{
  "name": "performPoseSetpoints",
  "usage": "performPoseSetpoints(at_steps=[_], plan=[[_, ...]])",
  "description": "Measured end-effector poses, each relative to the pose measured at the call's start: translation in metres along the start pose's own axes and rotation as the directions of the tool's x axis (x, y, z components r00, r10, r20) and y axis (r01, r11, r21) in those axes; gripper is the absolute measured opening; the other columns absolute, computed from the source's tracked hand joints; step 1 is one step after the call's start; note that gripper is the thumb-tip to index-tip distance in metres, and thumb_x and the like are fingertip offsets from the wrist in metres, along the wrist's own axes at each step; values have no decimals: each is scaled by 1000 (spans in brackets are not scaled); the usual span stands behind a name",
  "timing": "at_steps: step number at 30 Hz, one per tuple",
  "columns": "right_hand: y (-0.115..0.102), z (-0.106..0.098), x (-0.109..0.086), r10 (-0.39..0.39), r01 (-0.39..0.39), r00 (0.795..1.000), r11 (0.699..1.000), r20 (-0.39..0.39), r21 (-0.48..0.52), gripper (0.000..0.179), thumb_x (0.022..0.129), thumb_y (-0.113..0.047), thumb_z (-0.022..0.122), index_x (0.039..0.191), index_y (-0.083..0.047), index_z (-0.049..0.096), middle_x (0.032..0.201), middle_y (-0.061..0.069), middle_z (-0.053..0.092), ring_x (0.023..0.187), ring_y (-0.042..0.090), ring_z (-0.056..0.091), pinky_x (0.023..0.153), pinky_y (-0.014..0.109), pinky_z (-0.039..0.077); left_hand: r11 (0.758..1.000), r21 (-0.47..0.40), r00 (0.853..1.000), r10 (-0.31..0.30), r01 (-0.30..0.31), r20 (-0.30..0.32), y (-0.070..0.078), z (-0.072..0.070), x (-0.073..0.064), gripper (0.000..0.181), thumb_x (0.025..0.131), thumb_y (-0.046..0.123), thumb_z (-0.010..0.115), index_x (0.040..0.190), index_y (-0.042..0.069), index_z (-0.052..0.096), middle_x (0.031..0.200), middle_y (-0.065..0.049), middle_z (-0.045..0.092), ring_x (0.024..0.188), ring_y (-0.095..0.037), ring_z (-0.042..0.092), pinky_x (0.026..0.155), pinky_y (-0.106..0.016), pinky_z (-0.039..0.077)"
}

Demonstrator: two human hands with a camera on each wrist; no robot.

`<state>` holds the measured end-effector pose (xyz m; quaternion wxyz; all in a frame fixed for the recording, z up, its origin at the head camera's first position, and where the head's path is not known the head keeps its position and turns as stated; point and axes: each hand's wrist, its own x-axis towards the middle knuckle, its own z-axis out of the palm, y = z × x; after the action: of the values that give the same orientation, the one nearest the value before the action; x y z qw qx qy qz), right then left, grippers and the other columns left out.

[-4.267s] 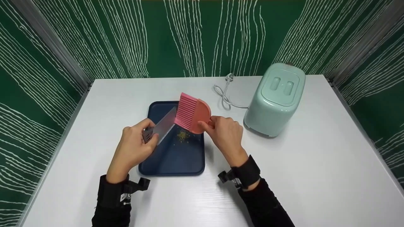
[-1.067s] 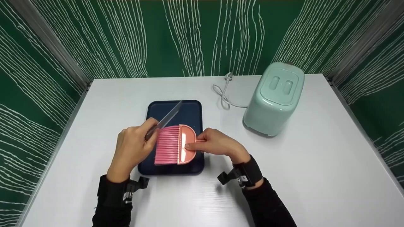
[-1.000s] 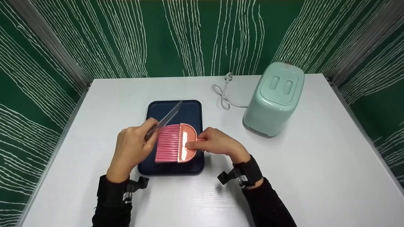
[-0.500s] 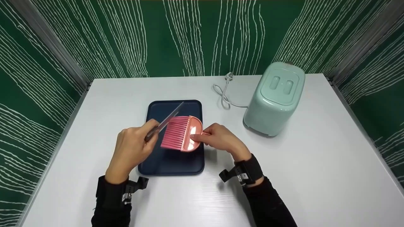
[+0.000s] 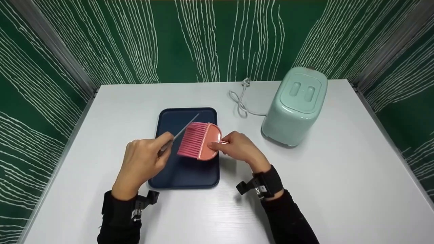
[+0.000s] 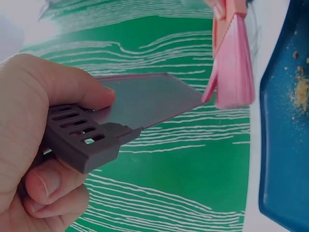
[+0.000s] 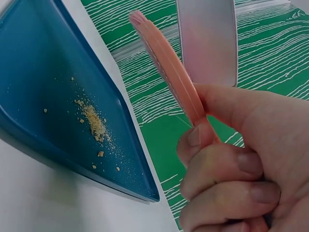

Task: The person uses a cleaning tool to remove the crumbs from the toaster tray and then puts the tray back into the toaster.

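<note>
A person's left hand (image 5: 144, 157) pinches the dark, slotted handle of a flat, rectangular grey scraper (image 6: 149, 99), thumb against the blade. The right hand (image 5: 239, 147) curls its fingers around the handle of an orange, half-round brush with pink bristles (image 5: 200, 141). Scraper and brush are raised over a dark-blue rectangular tray (image 5: 184, 178) holding scattered tan crumbs (image 7: 96, 124). To the right, a glossy mint-green toaster (image 5: 295, 106) stands on a white table (image 5: 339, 186).

tray (image 5: 184, 176) on table (image 5: 322, 189), crumbs (image 7: 95, 123) inside; brush (image 5: 203, 141) over tray, scraper (image 6: 145, 99) left of brush; toaster (image 5: 294, 110) right of tray, cord (image 5: 256, 114) left of toaster
</note>
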<state>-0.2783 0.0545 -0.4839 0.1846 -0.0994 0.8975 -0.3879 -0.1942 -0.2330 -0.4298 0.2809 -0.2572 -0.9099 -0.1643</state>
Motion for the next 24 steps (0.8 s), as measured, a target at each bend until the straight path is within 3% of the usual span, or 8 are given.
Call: performPoseSetpoints(at_steps=[10,17,24], plan=[[0,-1,-1,20,-20,1000,1000,15,-5,56,91,-61,77,57,-25,51,60,-12,41,62,11,40,59,29,29,999,-2,999,-43,43,5,-4,1,-2,16,93,0,72,98,15,68,54,4,46,50,-5,26,49,-24,20],[-7,-4,-8,-53,53,998,999,24,-5,53,92,-58,76,57,-26,53,60,-13,37,61,11,37,59,29,27,998,13,998,-65,65,10,-9,5,-2,14,94,0,71,96,13,65,53,3,41,50,-7,23,50,-25,18],[-7,-3,-8,-24,24,999,1000,-40,-9,55,91,-60,75,59,-25,49,62,-12,36,63,12,40,61,30,29,998,-29,998,-58,58,24,-8,4,-1,13,94,1,71,99,13,67,54,4,44,50,-6,26,50,-25,20]])
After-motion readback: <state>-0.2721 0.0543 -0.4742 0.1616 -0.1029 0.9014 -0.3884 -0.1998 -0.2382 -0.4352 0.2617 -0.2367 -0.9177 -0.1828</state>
